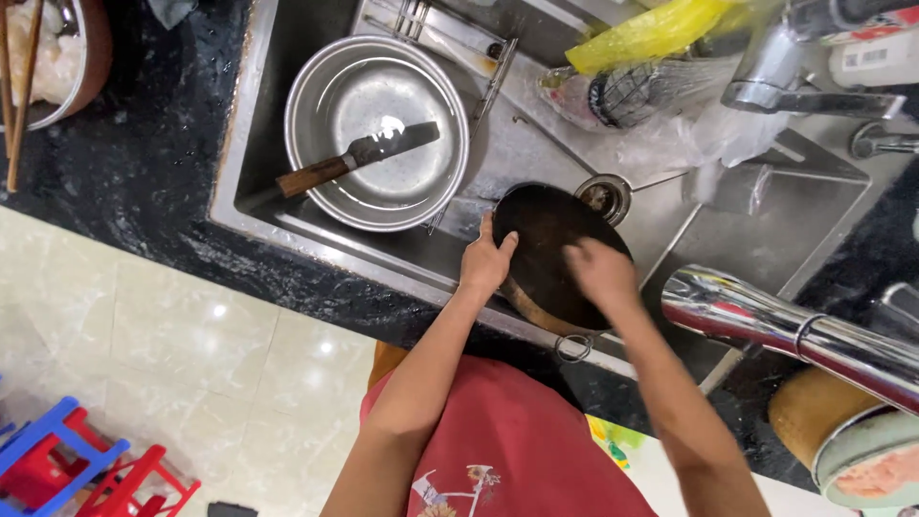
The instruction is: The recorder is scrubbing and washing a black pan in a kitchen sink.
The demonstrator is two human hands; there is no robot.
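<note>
A steel sink set into a black speckled desk fills the view, with pale floor tiles below it. Standing on edge in the sink, near the drain, is a round dark cutting board with a metal ring at its lower rim. The left hand holds the board's left edge, its grip wrapped over the rim with fingers on the dark face and the thumb on the edge. The right hand lies on the board's face and is blurred; whether its grip is spread flat or closed on something cannot be told. Just left of the board sits a round steel basin, and in it lies a cleaver with a wooden handle. Behind the board lie a plastic-wrapped bundle and a yellow bag. A chrome tap juts in from the right.
</note>
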